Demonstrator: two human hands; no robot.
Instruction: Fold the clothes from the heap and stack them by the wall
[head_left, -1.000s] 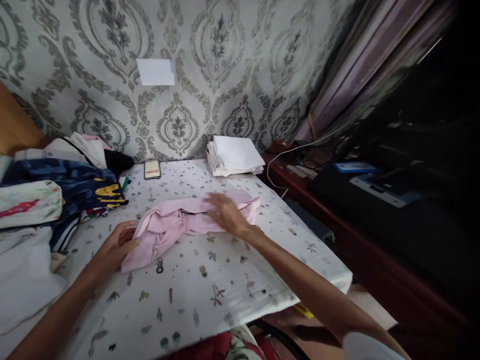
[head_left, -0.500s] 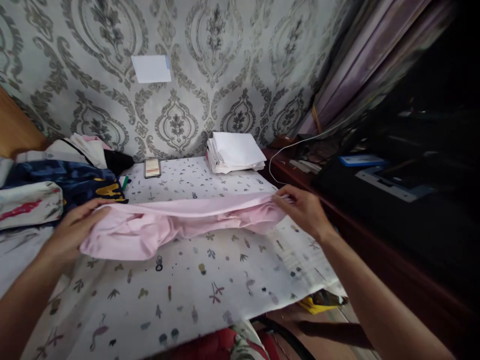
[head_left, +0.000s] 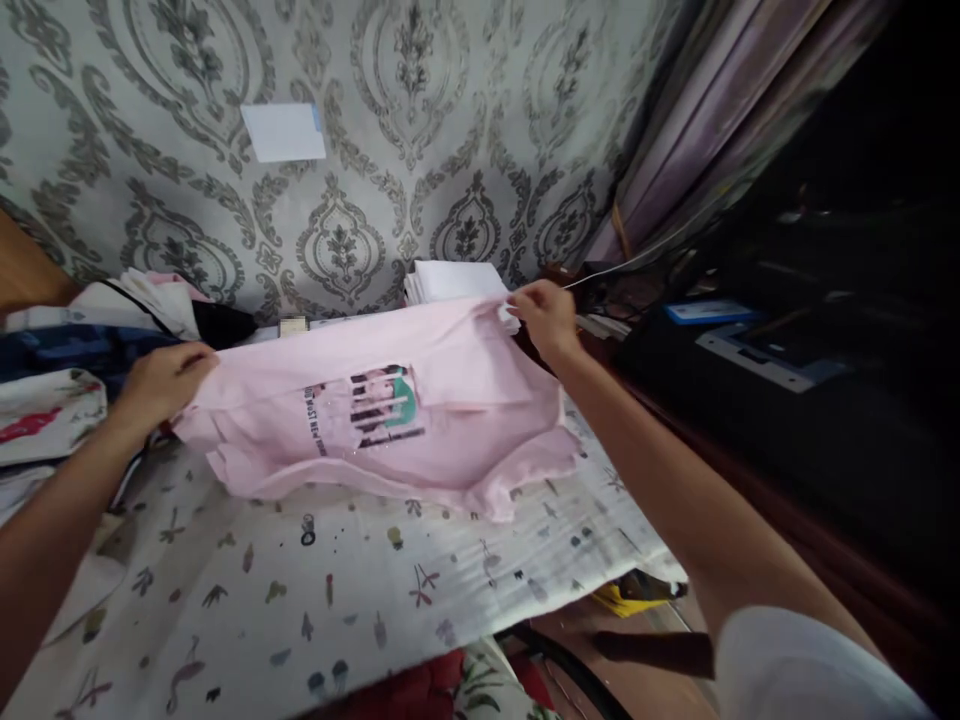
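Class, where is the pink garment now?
In the head view's middle, the pink garment is held between the left hand and right hand, in front of the white stack.

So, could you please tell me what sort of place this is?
Probably a room in a home: the wallpaper has an ornate pattern, a purple curtain hangs on the right, and clothes lie heaped on the left.
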